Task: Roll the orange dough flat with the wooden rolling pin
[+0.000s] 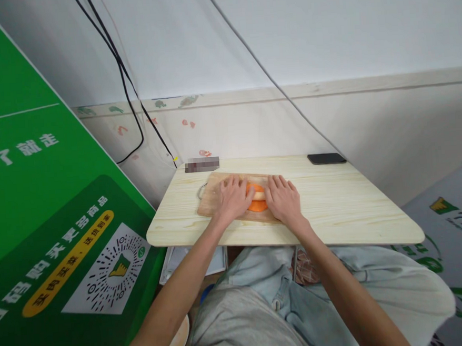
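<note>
A flattened sheet of orange dough (pixel 257 207) lies on a wooden cutting board (pixel 208 203) with a metal ring handle at its left end. Across the dough rests a light wooden rolling pin (pixel 259 196), only its middle visible. My left hand (pixel 233 196) is laid over the pin's left part, palm down, fingers pointing away from me. Over the right part is my right hand (pixel 283 196), curved onto it the same way. Both hands cover the pin's ends and part of the dough's sides.
The board sits on a pale wood-grain table (pixel 344 207) against the wall. A black phone (pixel 326 159) lies at the back right, a blurred-out item (pixel 202 165) at the back left. Cables (pixel 123 70) hang down the wall. A green panel (pixel 79 215) stands at left.
</note>
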The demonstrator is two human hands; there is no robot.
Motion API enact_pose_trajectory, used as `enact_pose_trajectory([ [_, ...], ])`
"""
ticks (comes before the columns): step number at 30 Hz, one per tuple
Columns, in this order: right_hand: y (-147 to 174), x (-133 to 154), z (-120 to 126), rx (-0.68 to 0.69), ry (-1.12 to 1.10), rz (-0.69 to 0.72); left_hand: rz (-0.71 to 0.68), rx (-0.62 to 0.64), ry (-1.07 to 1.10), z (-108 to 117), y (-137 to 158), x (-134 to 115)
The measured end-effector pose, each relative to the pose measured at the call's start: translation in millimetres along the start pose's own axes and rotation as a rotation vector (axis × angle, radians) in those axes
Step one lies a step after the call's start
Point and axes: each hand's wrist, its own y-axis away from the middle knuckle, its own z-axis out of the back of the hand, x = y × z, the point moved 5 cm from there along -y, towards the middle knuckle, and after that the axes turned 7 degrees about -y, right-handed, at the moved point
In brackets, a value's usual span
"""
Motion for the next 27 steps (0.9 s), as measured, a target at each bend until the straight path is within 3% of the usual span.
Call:
enact_pose_trajectory([
  [4, 18.1, 1.6, -1.6, -0.016, 0.016, 0.009, -0.017, -0.044, 0.027, -1.1, 19.4, -4.4],
  [8, 18.3, 1.5, -2.1, -0.019, 0.028, 0.018, -0.016, -0.051, 0.018, -4.7, 20.8, -3.7],
  [17, -30.9, -6.2, -6.9, 0.084, 0.02, -0.002, -0.027, -0.012, 0.033, -5.3, -21.4, 7.9],
  [22, -62.3, -13.4, -12.1, 0.144, -0.001, -0.003, -0.002, 0.071, 0.025, -8.4, -47.9, 15.7],
  [27, -76.5, -17.1, -12.7, 0.173, -0.043, -0.021, 0.052, 0.036, 0.036, -8.0, -67.2, 22.7],
])
